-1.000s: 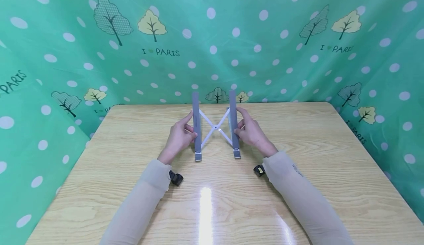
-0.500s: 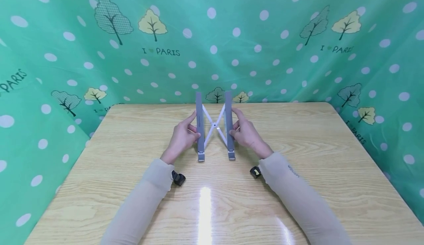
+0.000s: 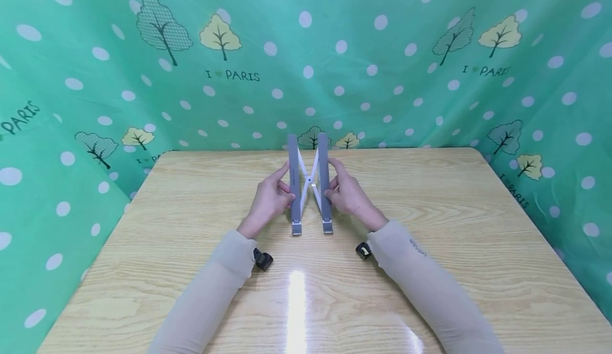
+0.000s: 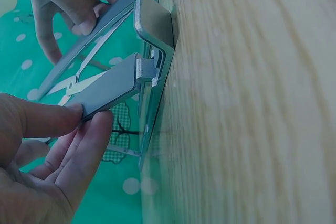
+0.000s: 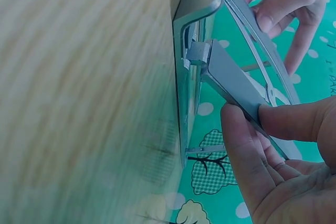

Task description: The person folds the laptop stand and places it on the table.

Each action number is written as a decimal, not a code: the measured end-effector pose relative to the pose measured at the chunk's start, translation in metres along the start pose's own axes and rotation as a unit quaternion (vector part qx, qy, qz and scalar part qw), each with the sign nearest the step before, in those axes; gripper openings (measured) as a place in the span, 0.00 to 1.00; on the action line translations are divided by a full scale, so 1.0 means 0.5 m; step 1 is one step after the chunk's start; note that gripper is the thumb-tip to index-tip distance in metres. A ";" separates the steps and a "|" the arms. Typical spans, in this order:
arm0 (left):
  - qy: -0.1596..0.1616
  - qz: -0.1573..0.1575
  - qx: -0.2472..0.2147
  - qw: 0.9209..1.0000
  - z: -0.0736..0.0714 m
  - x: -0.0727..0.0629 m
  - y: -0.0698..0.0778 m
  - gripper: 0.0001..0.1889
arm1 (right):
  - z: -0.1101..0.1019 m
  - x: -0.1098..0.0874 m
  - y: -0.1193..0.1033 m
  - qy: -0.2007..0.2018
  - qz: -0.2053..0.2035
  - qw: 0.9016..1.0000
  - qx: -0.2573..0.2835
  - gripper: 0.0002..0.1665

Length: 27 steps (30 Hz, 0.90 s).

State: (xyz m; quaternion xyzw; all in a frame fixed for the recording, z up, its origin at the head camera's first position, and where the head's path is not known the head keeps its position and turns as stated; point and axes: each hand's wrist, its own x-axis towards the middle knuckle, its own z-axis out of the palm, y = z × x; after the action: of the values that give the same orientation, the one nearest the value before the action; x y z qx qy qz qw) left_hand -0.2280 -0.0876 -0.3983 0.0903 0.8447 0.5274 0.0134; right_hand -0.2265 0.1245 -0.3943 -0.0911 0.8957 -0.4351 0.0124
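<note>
A grey folding laptop stand (image 3: 294,184) stands on the table, its two long side bars nearly parallel and joined by thin crossed struts (image 3: 309,180). My left hand (image 3: 269,200) pinches the left bar between thumb and fingers; the left wrist view shows the thumb on top of the bar (image 4: 107,87) and fingers beneath. On the other side my right hand (image 3: 350,193) grips the right bar (image 3: 324,184) the same way, thumb above and fingers under in the right wrist view. Small hooked lips (image 3: 297,228) at the bars' near ends point toward me.
The light wooden table (image 3: 430,200) runs wide around the stand. A green dotted cloth (image 3: 382,77) printed with trees hangs behind the table and along both sides. Black wrist cameras (image 3: 263,259) sit at both cuffs.
Both hands have moved inward, bringing the stand's two side bars closer together. The crossed struts have narrowed into a steeper X. Each hand keeps its hold on its bar.
</note>
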 end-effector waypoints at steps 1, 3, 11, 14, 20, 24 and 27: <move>0.000 0.002 0.001 1.000 0.001 0.000 0.001 0.49 | 0.001 0.000 -0.001 -0.001 0.000 1.000 -0.001 0.51; 0.004 0.005 0.008 1.000 0.003 -0.001 0.003 0.49 | 0.002 0.000 -0.002 -0.001 0.001 1.000 -0.002 0.51; -0.008 0.007 -0.003 1.000 0.016 0.001 0.012 0.49 | 0.010 -0.001 -0.013 -0.003 0.000 1.000 -0.006 0.53; -0.007 0.006 -0.002 1.000 0.024 0.001 0.015 0.49 | 0.014 -0.001 -0.016 -0.006 -0.004 1.000 -0.004 0.52; -0.007 0.012 -0.001 1.000 0.038 -0.001 0.021 0.50 | 0.019 -0.003 -0.020 -0.013 -0.009 1.000 -0.004 0.52; -0.007 0.019 0.003 1.000 0.046 -0.001 0.023 0.49 | 0.021 -0.004 -0.021 -0.012 -0.013 1.000 -0.007 0.53; -0.007 0.023 0.008 1.000 0.052 -0.001 0.026 0.49 | 0.022 -0.005 -0.022 -0.012 -0.017 1.000 -0.012 0.53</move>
State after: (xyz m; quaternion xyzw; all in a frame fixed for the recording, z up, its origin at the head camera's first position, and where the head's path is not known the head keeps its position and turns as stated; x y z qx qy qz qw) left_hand -0.2225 -0.0590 -0.3982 0.1136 0.8467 0.5197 0.0060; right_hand -0.2213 0.1099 -0.3928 -0.1119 0.8987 -0.4238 0.0150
